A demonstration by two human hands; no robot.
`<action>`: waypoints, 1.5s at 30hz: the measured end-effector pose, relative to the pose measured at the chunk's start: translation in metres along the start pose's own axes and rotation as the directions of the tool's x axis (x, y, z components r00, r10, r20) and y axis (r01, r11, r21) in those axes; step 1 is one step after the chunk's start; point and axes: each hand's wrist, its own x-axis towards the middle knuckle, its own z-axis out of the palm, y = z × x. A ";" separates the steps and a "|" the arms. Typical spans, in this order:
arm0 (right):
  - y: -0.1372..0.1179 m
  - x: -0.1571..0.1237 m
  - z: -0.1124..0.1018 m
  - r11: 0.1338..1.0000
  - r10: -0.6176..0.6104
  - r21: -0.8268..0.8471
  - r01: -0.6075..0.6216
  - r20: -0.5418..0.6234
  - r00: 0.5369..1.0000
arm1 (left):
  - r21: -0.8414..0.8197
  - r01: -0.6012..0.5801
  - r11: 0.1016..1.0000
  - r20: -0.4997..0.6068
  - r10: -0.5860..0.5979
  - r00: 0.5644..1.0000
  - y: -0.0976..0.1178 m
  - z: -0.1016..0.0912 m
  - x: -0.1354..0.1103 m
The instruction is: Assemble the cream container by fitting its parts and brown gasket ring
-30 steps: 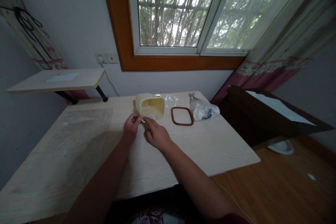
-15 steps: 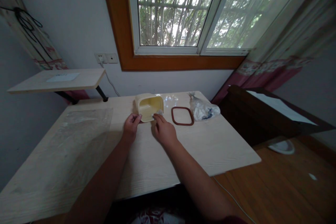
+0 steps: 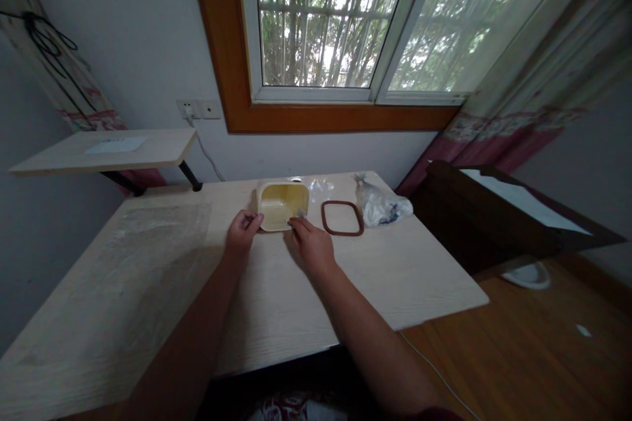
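Note:
A pale yellow plastic box (image 3: 283, 202), its open side facing up and towards me, sits near the back of the table. My left hand (image 3: 241, 231) pinches the near left corner of its rim between thumb and fingers. At the near right part of the rim is my right hand (image 3: 311, 239), its fingers closed round a small crumpled whitish wad (image 3: 301, 214) that looks like tissue or cloth. The fingers hide most of this wad. Right of the box, a reddish-brown rounded-square ring (image 3: 342, 218) lies flat on the table, touched by neither hand.
Beside the ring lies a crumpled clear plastic bag (image 3: 382, 204) with something whitish inside. A transparent sheet (image 3: 162, 237) covers part of the table (image 3: 415, 283) on the left. Behind it stands a raised shelf (image 3: 168, 148) on black legs. A dark wooden piece of furniture (image 3: 454, 223) is at the right.
The box has tipped and turned slightly, so less of its outer left side shows. My left hand has shifted a little left with the rim; my right hand has barely moved.

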 end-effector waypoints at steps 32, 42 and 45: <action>-0.042 0.042 -0.032 0.975 -0.137 -0.099 0.200 0.443 0.886 | -0.051 0.025 0.998 0.098 -0.020 0.995 0.006 -0.005 0.002; -0.047 0.093 -0.002 0.975 -0.018 -0.183 0.129 0.512 0.859 | -0.099 0.063 0.993 0.133 -0.050 0.990 0.004 -0.007 0.002; -0.046 0.102 0.006 0.976 0.012 -0.193 0.103 0.520 0.854 | -0.114 0.061 0.992 0.138 -0.045 0.989 0.001 -0.007 0.002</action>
